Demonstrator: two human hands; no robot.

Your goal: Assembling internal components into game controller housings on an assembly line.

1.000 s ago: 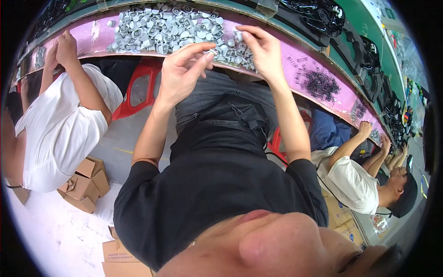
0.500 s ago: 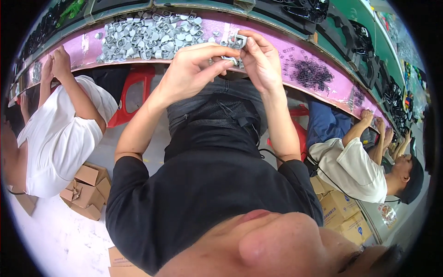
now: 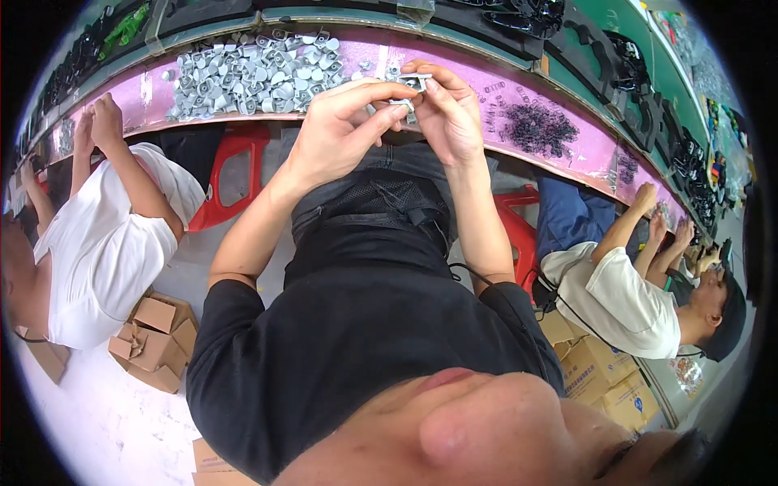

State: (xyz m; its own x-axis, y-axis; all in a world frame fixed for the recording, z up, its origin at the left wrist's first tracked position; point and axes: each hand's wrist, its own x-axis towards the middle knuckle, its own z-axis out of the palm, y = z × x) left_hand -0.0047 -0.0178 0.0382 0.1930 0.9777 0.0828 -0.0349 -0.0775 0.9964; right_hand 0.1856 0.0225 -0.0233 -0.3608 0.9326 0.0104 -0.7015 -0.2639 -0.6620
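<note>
Both hands are raised close together at the edge of the pink work surface. My right hand (image 3: 450, 121) is closed, its thumb and fingers pinching a small grey plastic bracket (image 3: 415, 80) with an open, squared frame. Facing it, my left hand (image 3: 344, 125) is closed too, with thumb and index finger on a small grey piece (image 3: 402, 103) just below the bracket. The fingers partly cover both parts, so I cannot tell whether they touch. Beyond my left hand lies a heap of grey plastic parts (image 3: 255, 77).
Right of my hands, small black parts, perhaps springs (image 3: 539, 130), are piled on the pink surface (image 3: 600, 150). A green-and-black conveyor (image 3: 596, 53) runs behind. People in light shirts (image 3: 105, 243) work on both sides, near red stools (image 3: 239, 166). Cardboard boxes (image 3: 154, 344) stand on the floor.
The bracket has tilted in my right fingers, and both hands have drawn slightly closer together. The whole view has shifted a little.
</note>
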